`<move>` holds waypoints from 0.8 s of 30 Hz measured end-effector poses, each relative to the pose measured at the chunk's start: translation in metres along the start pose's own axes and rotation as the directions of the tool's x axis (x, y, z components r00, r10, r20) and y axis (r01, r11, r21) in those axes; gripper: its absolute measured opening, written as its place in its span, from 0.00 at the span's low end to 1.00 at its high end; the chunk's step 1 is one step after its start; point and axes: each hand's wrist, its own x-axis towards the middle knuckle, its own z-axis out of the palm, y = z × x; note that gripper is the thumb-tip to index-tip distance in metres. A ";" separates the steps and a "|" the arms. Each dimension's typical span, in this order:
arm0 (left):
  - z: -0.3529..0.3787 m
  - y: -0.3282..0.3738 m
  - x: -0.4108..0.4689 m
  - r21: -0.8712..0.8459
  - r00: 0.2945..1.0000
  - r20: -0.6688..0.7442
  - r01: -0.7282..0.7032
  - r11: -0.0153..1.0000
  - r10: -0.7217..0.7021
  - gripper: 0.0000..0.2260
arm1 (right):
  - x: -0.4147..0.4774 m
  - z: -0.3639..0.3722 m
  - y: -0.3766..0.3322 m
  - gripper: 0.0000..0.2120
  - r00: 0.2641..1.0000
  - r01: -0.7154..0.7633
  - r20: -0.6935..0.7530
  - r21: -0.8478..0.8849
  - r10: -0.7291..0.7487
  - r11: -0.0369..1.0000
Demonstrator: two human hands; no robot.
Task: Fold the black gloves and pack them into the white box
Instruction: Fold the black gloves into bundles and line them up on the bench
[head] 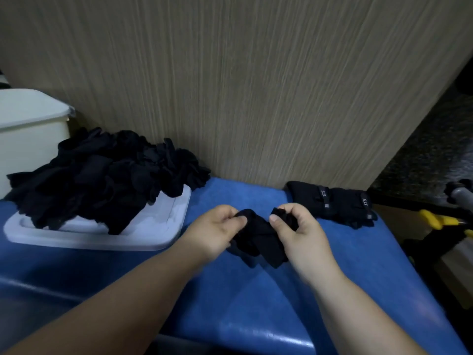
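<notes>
both grips, left hand (217, 226) and right hand (299, 229), are closed on a crumpled black fabric glove (258, 239) held over the middle of the blue padded desk (256, 303); folded black gloves (332, 203) lie at its far right corner.

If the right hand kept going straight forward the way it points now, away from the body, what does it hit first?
Probably the folded black gloves lying just beyond the right hand near the wood-grain wall; depth is hard to judge, so it might pass slightly left of them.
</notes>
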 end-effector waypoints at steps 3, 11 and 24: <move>-0.001 0.001 0.001 -0.239 0.997 0.002 0.077 0.968 -0.079 0.08 | -0.001 -0.004 -0.001 0.05 1.000 0.025 -0.016 0.034 -0.024 0.999; -0.008 0.007 0.004 -0.767 0.997 0.062 0.074 0.638 -0.040 0.09 | -0.003 -0.010 0.001 0.08 0.996 0.040 -0.075 0.000 -0.040 0.999; -0.004 0.003 -0.003 -0.583 0.947 0.284 0.049 0.811 0.147 0.14 | -0.004 -0.015 -0.005 0.18 0.929 -0.191 0.362 0.304 0.072 0.933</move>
